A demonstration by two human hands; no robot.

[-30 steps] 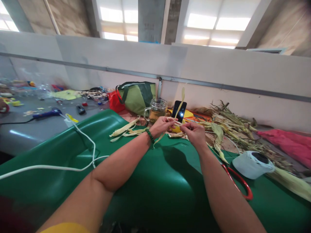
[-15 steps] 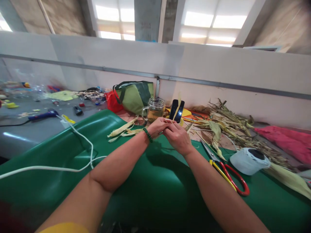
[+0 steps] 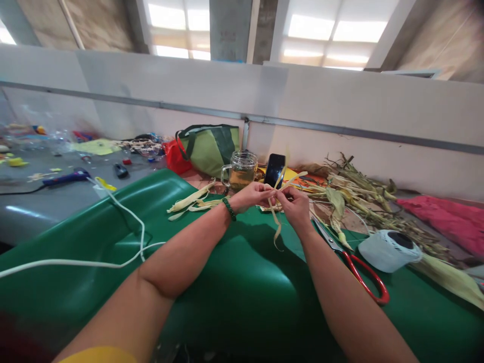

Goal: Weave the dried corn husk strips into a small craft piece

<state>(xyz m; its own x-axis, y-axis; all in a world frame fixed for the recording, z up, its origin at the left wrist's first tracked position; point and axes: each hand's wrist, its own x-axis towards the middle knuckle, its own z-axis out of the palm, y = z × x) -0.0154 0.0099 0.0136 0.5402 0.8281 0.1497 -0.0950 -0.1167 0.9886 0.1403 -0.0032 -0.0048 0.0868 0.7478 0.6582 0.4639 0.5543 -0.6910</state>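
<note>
Pale corn husk strips (image 3: 277,227) are pinched between my two hands above the green mat (image 3: 234,282). My left hand (image 3: 252,196), with a green bead bracelet (image 3: 229,208) on its wrist, has its fingers closed on the strips from the left. From the right, my right hand (image 3: 297,205) pinches them with thumb and forefinger. One strip end hangs down below the fingers; others stick up and to the right. Just behind the hands are a glass mug (image 3: 242,174) of brownish drink and an upright phone (image 3: 275,169).
Red-handled scissors (image 3: 365,277) and a white twine roll (image 3: 389,249) lie to the right. Dried husks (image 3: 363,199) are heaped behind them. Loose husk pieces (image 3: 194,199) and a white cable (image 3: 124,263) lie to the left. A green bag (image 3: 214,151) stands at the back.
My hands were pressed close together; now the right hand has shifted right, apart from the left. More strip ends show, one hanging down and one pointing right.
</note>
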